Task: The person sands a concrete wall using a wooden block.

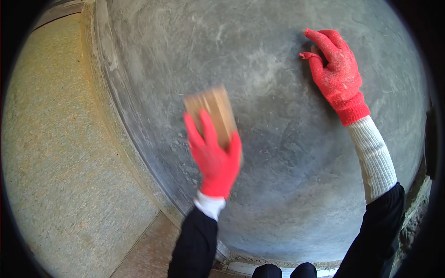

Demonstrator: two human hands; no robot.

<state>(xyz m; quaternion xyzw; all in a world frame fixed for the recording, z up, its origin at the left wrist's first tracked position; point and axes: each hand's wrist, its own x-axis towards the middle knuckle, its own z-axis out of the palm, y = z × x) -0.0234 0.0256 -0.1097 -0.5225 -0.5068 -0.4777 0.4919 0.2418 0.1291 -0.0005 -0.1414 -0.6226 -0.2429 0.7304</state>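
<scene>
My left hand [215,156], in a red knit glove, grips a light brown wooden block [212,104] from its lower end. The block lies over the left part of a grey cement surface [271,139]; hand and block are blurred. My right hand [333,66], in a worn red glove with torn fingertips, is over the upper right of the cement surface, its fingers bent and apart. Nothing shows in it. A thumb tip and a fingertip poke out of the torn glove.
A raised cement edge [139,146] borders the grey surface on the left. Beyond it lies a speckled yellowish slab [69,139], with brownish tiles [149,243] below. Pale tiles [243,268] run along the bottom, by my dark-covered knees [267,271]. Rough ground [415,215] shows at lower right.
</scene>
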